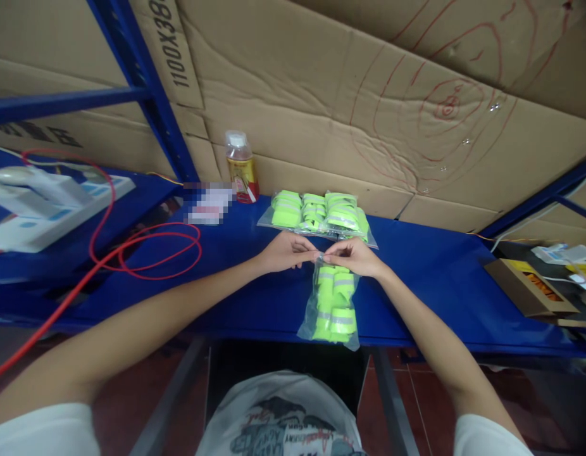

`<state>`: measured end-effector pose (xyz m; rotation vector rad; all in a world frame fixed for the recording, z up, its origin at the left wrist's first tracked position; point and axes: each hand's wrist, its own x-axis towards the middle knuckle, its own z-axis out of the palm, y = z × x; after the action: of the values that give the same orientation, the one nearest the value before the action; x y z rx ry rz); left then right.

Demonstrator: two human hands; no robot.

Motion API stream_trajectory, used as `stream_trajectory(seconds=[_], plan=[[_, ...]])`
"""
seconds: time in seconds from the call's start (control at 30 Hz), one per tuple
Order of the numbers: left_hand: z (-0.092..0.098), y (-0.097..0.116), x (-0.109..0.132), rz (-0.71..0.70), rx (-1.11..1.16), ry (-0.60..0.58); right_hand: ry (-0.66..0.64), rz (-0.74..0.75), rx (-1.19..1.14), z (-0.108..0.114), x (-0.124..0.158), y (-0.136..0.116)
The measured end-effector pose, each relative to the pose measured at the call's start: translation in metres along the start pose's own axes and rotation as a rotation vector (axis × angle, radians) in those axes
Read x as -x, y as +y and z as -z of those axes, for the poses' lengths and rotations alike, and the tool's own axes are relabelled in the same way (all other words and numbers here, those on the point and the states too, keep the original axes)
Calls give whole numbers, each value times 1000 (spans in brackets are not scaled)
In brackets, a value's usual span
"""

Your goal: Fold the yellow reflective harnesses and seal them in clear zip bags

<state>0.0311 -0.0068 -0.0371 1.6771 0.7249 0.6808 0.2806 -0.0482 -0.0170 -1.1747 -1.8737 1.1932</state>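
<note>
A clear plastic bag [331,310] of rolled neon-yellow bands with grey reflective stripes lies near the front edge of the blue table. My left hand [289,251] pinches the bag's far edge, its fingers closed. Right beside it, my right hand [350,254] is closed on the same edge, the fingertips of both hands almost meeting. Just beyond my hands, similar filled bags [316,214] lie side by side against the cardboard. Whether the held bag's edge is sealed cannot be made out.
A bottle [242,168] with a white cap stands at the back beside a blurred-out card [211,204]. Red cable [160,235] loops across the left, near a white power strip [60,209]. An open cardboard box [530,288] sits at right. Cardboard [293,95] walls the back.
</note>
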Motion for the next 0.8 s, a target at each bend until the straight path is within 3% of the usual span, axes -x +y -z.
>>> stream_trajectory(seconds=[0.1,0.33,0.6,0.8], plan=[[3,-1,-1,-38,4,38,8,-10,16,-1,0,0],[1,3,0,-56,-32,-29,5,16,33,-2,-1,-1],[-1,4,0,-77,-64,-28,-41,-36,23,2,-1,0],[-2,6,1,-122,-132,-53,-25,15,50,-7,0,-2]])
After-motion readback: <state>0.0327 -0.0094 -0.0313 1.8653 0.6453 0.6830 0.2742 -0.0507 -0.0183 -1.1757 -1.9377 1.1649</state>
